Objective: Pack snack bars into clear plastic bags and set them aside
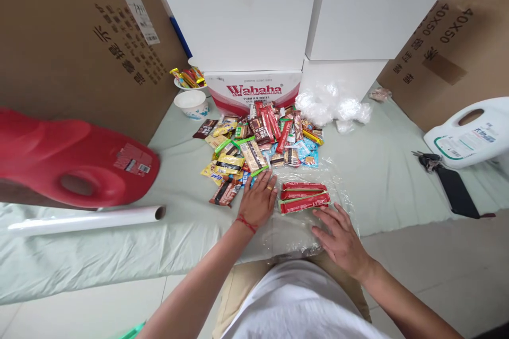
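Note:
Several red-wrapped snack bars (304, 198) lie side by side on a sheet of clear plastic film (338, 183). Just left of them my left hand (258, 198) rests palm down, fingers stretched toward the front of a heap of packaged snacks (254, 153). It wears a ring and a red string bracelet. On the other side, my right hand (338, 235) is spread over the film, fingertips close to the lowest red bar; whether they touch it I cannot tell. Neither hand grips anything.
A red jug (99, 164) and a white film roll (91, 220) lie at left. Paper bowls (193, 105) stand behind. White boxes (254, 90) and crumpled clear plastic (330, 103) are at the back; a white jug (469, 132), keys and a phone (457, 190) are at right.

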A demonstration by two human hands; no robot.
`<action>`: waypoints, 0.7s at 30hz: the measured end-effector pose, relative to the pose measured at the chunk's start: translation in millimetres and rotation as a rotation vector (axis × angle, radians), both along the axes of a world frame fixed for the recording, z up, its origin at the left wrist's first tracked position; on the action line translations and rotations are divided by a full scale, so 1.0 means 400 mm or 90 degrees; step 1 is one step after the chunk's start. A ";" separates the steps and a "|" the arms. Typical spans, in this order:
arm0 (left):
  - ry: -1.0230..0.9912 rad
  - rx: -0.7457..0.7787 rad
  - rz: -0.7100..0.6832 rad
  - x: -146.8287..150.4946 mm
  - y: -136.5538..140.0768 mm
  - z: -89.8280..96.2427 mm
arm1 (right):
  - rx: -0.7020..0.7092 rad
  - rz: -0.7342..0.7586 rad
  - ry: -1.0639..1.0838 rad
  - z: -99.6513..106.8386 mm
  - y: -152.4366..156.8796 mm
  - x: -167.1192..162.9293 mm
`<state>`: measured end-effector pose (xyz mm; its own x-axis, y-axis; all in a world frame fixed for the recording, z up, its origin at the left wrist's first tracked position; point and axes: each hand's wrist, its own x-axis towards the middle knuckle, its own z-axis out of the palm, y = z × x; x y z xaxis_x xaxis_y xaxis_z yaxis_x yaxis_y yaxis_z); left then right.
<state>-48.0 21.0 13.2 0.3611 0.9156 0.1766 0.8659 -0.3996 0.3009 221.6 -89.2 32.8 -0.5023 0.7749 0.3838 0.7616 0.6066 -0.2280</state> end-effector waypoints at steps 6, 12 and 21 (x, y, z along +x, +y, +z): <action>-0.137 -0.078 0.015 -0.021 0.025 0.003 | -0.133 0.030 0.123 0.101 0.130 -0.008; -0.383 -0.117 -0.021 -0.087 0.017 0.046 | -0.374 -0.001 0.108 0.162 0.277 0.001; -0.192 0.137 -0.180 -0.077 -0.186 0.040 | -0.518 -0.096 0.048 0.132 0.359 -0.034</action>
